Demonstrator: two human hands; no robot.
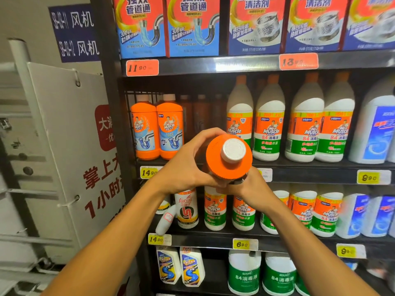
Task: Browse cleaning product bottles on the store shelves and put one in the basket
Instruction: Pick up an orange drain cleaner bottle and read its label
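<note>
A: Head view, centre of the frame: an orange bottle point(215, 165) with a white cap point(233, 149) is held up in front of the shelves, its top tipped toward the camera

B: Who has hold of it?

A: Both hands. The left hand point(188, 165) comes in from the lower left, fingers curled over the bottle's upper left side. The right hand point(245, 189) is just below and right of it, wrapped round the lower body; its fingertips are hidden behind the bottle

B: And the shelf behind?

A: Left of the hands, two more orange drain-cleaner bottles point(158, 127) stand upright side by side. To the right of centre runs a row of white bottles with orange and green labels point(288, 124), also upright. In the top band of the frame sit boxed cleaners point(192, 24) in blue and orange. Yellow and orange price tags point(142, 67) are fixed to the shelf edges

B: Lower down?

A: Below the hands, more white bottles, and one small white bottle point(165, 221) leaning tilted at the left end. At the bottom, white jugs with green labels point(244, 272). At the left of the frame hangs a white signboard point(70, 146) with red lettering
</note>
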